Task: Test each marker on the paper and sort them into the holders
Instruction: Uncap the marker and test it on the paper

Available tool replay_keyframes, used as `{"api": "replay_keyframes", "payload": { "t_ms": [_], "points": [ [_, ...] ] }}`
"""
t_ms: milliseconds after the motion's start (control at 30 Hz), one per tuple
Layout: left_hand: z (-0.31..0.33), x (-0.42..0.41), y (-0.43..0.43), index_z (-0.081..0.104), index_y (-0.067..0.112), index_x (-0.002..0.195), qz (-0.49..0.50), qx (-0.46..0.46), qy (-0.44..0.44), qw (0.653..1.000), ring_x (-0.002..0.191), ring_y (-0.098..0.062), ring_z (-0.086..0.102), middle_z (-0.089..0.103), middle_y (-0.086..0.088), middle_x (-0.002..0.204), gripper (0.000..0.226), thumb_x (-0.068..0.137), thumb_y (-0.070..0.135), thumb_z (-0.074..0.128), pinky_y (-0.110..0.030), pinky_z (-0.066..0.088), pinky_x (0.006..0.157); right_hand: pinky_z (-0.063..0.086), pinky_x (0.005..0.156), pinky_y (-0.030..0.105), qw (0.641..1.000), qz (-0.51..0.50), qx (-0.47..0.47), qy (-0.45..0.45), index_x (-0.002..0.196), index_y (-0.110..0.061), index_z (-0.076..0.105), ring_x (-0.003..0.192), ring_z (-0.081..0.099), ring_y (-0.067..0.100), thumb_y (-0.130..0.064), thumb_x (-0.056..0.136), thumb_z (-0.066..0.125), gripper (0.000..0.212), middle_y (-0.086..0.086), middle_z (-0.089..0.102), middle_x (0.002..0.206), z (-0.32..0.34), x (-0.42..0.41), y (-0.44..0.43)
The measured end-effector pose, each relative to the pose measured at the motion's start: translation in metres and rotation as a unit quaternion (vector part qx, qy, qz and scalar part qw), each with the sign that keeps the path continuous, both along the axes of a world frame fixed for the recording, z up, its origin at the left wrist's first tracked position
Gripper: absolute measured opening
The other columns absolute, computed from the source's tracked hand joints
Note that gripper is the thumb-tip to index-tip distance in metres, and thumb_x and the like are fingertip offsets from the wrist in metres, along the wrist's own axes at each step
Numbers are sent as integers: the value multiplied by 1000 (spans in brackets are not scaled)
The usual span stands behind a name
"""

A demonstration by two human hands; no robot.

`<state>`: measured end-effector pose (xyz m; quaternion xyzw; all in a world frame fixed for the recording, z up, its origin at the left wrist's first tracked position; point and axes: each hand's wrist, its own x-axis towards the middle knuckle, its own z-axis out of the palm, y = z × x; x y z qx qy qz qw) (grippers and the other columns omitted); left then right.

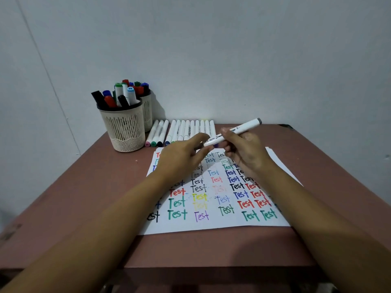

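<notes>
My right hand point(245, 153) holds a white marker point(243, 129) with a grey cap at its far end, tilted up to the right above the paper. My left hand point(186, 157) has its fingertips at the marker's near end, which is blurred; whether they grip a cap there I cannot tell. Under both hands lies a white paper point(211, 223) covered with the word "Test" in several colours. A row of white markers point(184, 130) lies along the table's far edge. Two beige mesh holders point(124, 127) stand at the far left, both filled with markers.
The brown table point(101, 187) stands against a pale wall. The second holder point(148, 111) sits behind the first, partly hidden. The table's front edge runs just below the paper.
</notes>
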<state>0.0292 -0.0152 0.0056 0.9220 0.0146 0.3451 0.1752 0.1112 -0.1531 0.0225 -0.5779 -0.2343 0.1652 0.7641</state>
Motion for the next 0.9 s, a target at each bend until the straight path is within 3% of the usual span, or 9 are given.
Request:
{"api": "replay_keyframes", "payload": {
  "t_ms": [167,267,400,500,567,633,700,800,900],
  "points": [
    [3,2,4,42,21,124,-15,-146,47,988,66,-17,56,57,-5,69,43,90,47,47,-33,43,62,34,41,19,990,-112,55,64,77,-15,51,45,42,8,-27,94,56,22,-1,45,55,10,8,-10],
    [2,5,10,43,16,121,-6,-274,30,961,63,-13,48,55,-6,76,29,98,32,40,-27,38,60,46,44,24,966,-210,108,103,84,-13,47,45,54,13,-36,99,46,28,4,56,54,14,28,-28],
    [1,8,18,44,15,121,19,-337,45,940,66,-9,46,57,-6,94,27,97,14,31,-26,36,60,59,58,37,958,-192,149,152,106,-11,42,63,70,29,-38,101,39,27,21,63,80,5,50,-43],
    [-2,12,21,44,18,121,21,-323,55,945,66,-11,46,58,-7,95,27,97,14,33,-28,37,63,59,58,29,971,-196,91,101,87,-11,50,61,66,23,-18,96,55,12,13,62,71,0,55,-45],
    [-5,14,24,44,18,122,14,-308,58,950,65,-13,45,56,-10,88,28,96,13,36,-30,36,62,52,51,21,976,-214,20,42,77,-8,54,55,57,16,-3,89,60,14,8,57,65,-3,59,-46],
    [-7,15,25,43,18,124,8,-291,62,955,62,-13,42,50,-5,78,28,96,12,39,-29,35,59,43,46,22,971,-230,-59,0,73,-9,55,54,50,15,4,84,60,18,8,56,62,-8,62,-47],
    [-7,14,26,44,18,124,1,-277,65,959,61,-13,41,46,-2,73,29,95,12,43,-29,34,58,37,44,23,965,-238,-108,-18,72,-11,56,54,48,17,4,81,57,18,9,58,63,-11,65,-47],
    [-5,13,26,44,19,126,3,-270,76,960,76,-18,51,55,-7,90,33,94,16,50,-31,42,69,37,42,20,953,-258,-149,-51,70,-12,52,46,48,12,0,79,58,16,7,55,61,-14,64,-47],
    [-5,14,27,48,20,125,14,-274,84,958,90,-17,56,58,-2,100,35,91,19,56,-31,45,78,44,51,27,934,-290,-189,-93,68,-18,50,49,55,14,-8,76,62,18,-1,55,53,-16,63,-46]
  ]
}}
